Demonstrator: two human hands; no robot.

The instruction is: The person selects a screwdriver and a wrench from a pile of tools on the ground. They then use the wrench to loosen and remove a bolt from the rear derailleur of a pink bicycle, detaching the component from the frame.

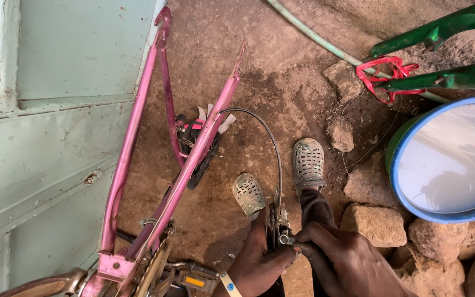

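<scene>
- Head view: left hand (257, 261) and right hand (342, 258), fingers closed around a metal brake caliper (277, 226) low between the feet, its black cable (273, 146) arching toward the pink bicycle frame (193, 154)
- Judged step: working the caliper's fitting; next move needs steady fingertip grip

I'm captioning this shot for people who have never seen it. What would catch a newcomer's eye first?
Probably the pink bicycle frame leaning against the pale green door at left. Next, the left hand and right hand at the bottom edge gripping a brake caliper with its black cable. A blue-rimmed basin sits at right.
</scene>
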